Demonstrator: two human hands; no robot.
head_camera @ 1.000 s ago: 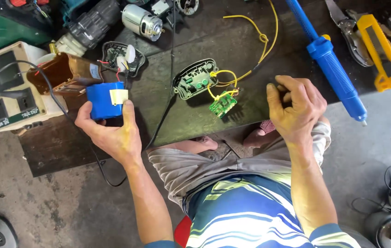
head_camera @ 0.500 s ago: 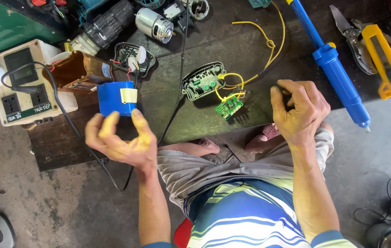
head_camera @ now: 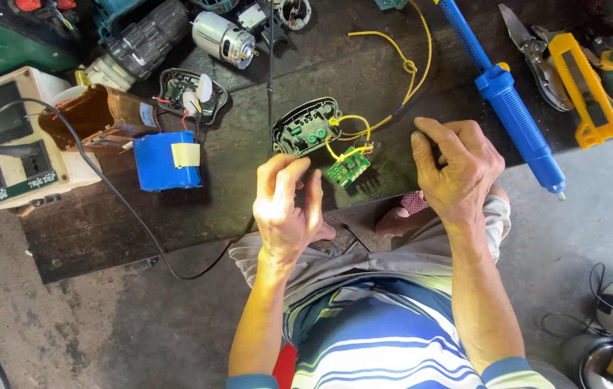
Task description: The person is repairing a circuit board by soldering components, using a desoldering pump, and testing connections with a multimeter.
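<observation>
Once released, blue battery pack (head_camera: 166, 161) beyond left hand (head_camera: 286, 205)

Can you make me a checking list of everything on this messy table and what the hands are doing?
Surface: dark worktable, scuffed.
Job's things: small green circuit board on yellow wires, beside a black casing.
Clutter: blue battery pack, silver motor, blue solder pump, yellow cutter.
Hands: left hand empty, fingers open near the board; right hand curled, contents hidden.
Cables: black cord trailing off the edge.
Surroundings: concrete floor.
</observation>
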